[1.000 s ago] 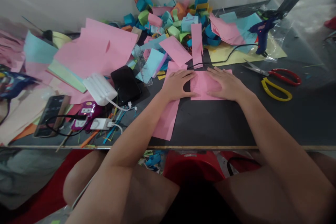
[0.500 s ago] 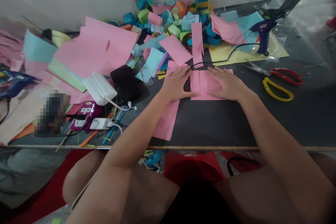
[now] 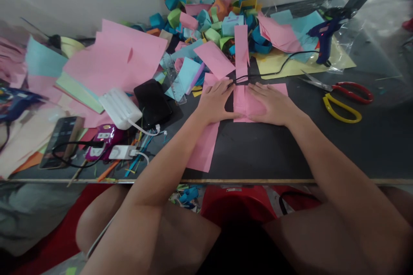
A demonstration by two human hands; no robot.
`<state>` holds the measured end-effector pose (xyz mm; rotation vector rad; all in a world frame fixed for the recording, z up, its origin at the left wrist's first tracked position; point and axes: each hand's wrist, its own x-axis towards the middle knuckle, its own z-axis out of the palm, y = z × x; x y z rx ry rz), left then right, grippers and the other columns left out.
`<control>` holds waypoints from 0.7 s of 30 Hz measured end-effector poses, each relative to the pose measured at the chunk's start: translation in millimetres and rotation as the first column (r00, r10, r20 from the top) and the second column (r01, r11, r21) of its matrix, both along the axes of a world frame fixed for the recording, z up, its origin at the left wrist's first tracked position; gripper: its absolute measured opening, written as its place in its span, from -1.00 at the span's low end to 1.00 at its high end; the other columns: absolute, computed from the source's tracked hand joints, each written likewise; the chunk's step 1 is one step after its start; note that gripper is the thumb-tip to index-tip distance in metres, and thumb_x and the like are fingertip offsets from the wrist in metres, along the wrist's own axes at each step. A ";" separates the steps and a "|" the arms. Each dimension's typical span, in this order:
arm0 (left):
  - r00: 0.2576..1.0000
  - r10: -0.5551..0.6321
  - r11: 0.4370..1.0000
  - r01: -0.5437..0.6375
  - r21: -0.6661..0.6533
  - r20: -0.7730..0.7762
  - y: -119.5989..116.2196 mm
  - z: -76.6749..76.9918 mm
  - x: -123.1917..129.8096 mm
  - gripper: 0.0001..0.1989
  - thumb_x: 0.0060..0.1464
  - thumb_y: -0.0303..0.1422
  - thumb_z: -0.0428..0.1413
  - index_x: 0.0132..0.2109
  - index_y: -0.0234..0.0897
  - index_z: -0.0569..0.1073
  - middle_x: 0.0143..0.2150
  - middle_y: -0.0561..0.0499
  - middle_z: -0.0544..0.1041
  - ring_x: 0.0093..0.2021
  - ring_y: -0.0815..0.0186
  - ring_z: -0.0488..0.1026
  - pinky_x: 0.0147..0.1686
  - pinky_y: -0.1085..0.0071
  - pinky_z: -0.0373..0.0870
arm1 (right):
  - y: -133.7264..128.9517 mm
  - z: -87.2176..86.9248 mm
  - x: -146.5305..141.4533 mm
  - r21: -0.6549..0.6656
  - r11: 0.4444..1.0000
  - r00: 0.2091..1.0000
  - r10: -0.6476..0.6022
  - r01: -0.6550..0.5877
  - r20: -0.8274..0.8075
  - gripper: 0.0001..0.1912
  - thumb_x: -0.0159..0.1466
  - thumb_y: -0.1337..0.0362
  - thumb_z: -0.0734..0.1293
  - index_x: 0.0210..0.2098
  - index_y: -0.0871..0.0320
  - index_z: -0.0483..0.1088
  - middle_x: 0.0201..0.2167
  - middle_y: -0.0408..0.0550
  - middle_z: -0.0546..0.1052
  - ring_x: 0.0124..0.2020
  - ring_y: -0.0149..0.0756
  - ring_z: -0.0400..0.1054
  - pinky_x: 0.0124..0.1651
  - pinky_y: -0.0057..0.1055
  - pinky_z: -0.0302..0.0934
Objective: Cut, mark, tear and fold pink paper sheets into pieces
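A folded piece of pink paper point(image 3: 239, 102) lies on the dark table, with a crease line running down it. My right hand point(image 3: 269, 104) rests flat on its right part, fingers stretched toward the crease. Over a long pink paper strip point(image 3: 204, 148) lies my left hand point(image 3: 217, 102), its fingers extended and its thumb reaching across to the folded piece's lower left edge. Just beyond the fingertips, a black cord point(image 3: 254, 76) crosses the table near an upright-lying narrow pink strip point(image 3: 241, 51).
Scissors point(image 3: 338, 94) with red and yellow handles lie at right, below a blue glue gun point(image 3: 324, 41). Folded coloured paper pieces point(image 3: 206, 21) are heaped at the back. Pink sheets point(image 3: 116, 58), a white power adapter point(image 3: 120, 107), a black wallet-like object point(image 3: 153, 103) and a phone point(image 3: 61, 142) lie left.
My right hand has slid slightly left, toward the crease on the folded pink paper. My left hand stays in nearly the same place.
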<state>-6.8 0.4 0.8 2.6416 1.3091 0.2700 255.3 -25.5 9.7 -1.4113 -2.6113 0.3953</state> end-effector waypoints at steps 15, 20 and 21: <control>0.989 -0.108 0.989 0.096 -0.112 -0.106 -1.2 14.7 4.1 -0.05 0.28 0.31 -0.03 0.61 -0.05 0.02 0.64 0.02 0.07 0.61 -0.01 0.02 0.56 0.01 -0.08 | 1.5 -5.1 -1.5 0.011 1.000 1.000 0.001 -0.001 0.018 0.06 0.32 -0.25 0.27 0.61 0.16 -0.06 0.61 0.09 0.04 0.61 0.21 -0.07 0.58 0.26 -0.12; 0.989 -0.117 0.988 0.106 -0.112 -0.093 0.6 11.8 3.5 -0.04 0.26 0.32 -0.03 0.61 -0.02 0.00 0.64 0.02 0.06 0.61 -0.04 0.03 0.55 -0.04 -0.07 | 1.8 -4.3 -3.0 0.000 1.000 1.000 -0.005 0.005 0.029 0.08 0.31 -0.26 0.27 0.61 0.17 -0.07 0.61 0.08 0.02 0.61 0.21 -0.09 0.59 0.24 -0.13; 0.988 -0.118 0.988 0.108 -0.112 -0.096 0.8 11.7 3.5 -0.04 0.26 0.32 -0.03 0.61 -0.02 0.00 0.64 0.01 0.06 0.61 -0.05 0.03 0.55 -0.04 -0.07 | 1.9 -4.2 -3.2 -0.003 1.000 0.999 -0.008 0.008 0.032 0.08 0.31 -0.26 0.28 0.61 0.18 -0.06 0.61 0.08 0.02 0.61 0.20 -0.09 0.59 0.23 -0.14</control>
